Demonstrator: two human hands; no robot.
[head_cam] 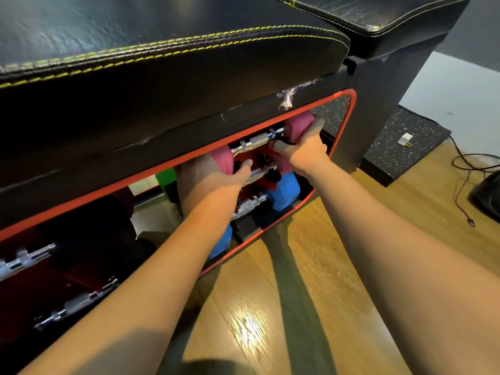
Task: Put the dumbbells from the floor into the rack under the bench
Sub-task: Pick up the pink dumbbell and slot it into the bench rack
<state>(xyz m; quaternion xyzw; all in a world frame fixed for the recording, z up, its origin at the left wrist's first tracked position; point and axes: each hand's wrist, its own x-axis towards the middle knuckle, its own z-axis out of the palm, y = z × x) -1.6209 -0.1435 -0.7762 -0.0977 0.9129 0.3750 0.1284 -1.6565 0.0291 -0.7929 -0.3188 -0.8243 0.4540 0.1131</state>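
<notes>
A pink dumbbell [259, 140] with a chrome knurled handle lies across the top of the rack opening [349, 123], which is edged in red under the black bench [162, 77]. My left hand [211, 177] cups its left pink head. My right hand [303, 150] wraps its right pink head, thumb under the handle. Below it in the rack sit a second pink dumbbell [281, 165], partly hidden, and a blue dumbbell [281, 190].
Dark red dumbbells [75, 301] fill the rack's left section and a green one [166, 177] shows behind. Wooden floor [311, 293] lies in front. A speckled black mat [405, 144] and a loose cable [465, 185] lie at the right.
</notes>
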